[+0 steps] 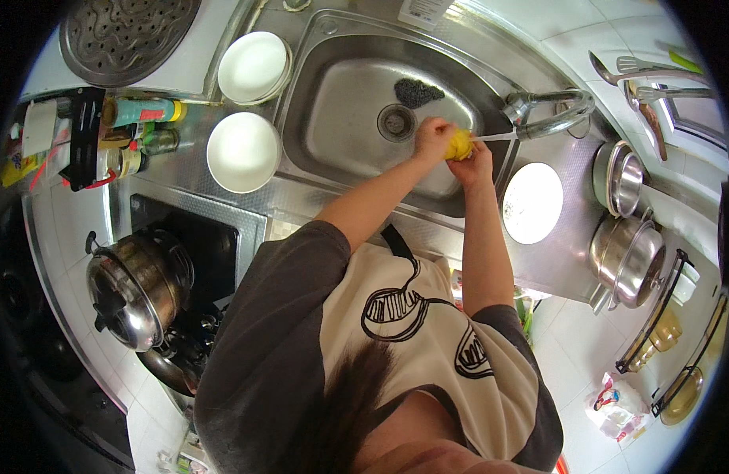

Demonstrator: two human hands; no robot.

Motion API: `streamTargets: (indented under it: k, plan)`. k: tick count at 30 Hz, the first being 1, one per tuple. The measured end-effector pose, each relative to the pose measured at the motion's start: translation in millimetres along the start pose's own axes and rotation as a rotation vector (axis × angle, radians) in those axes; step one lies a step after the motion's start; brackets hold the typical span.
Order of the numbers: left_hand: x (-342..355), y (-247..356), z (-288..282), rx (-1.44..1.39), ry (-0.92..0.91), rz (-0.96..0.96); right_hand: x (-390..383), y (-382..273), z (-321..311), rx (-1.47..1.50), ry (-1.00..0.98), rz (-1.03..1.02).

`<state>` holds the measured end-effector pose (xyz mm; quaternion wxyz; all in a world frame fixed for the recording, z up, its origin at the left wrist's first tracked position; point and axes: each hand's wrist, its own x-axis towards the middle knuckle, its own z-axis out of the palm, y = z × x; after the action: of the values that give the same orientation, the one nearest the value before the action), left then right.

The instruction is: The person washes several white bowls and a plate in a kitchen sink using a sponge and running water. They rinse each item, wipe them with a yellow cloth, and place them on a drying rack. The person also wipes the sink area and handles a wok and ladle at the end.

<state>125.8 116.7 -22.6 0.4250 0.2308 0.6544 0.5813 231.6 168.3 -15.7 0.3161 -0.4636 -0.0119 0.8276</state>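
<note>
Both of my hands are closed on a crumpled yellow cloth or sponge (459,144) over the right part of the steel sink (325,103). My left hand (432,139) grips it from the left, and my right hand (475,164) from below on the right. A stream of water runs onto it from the curved faucet (562,118). A dark scouring pad (417,92) lies in the basin above the drain (396,122), just beyond my hands.
White bowls (243,150) and stacked dishes (251,65) stand left of the sink, a white plate (532,203) right of it. Steel pots (627,261) and hanging utensils (649,103) are at the right. Bottles (139,110) and a large pot (135,288) on the stove are at the left.
</note>
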Motion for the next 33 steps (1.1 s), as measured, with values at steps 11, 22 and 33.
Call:
streamTargets:
  k: [11, 22, 33]
  plan:
    - [11, 24, 23, 0.342, 0.204, -0.084, 27, 14, -5, -0.253, -0.081, 0.088]
    - [-14, 34, 32, 0.293, 0.305, -0.017, 21, 8, -7, -0.233, -0.252, 0.086]
    - [-39, 49, 26, 0.387, -0.161, 0.513, 20, -7, -31, -0.015, -0.438, 0.428]
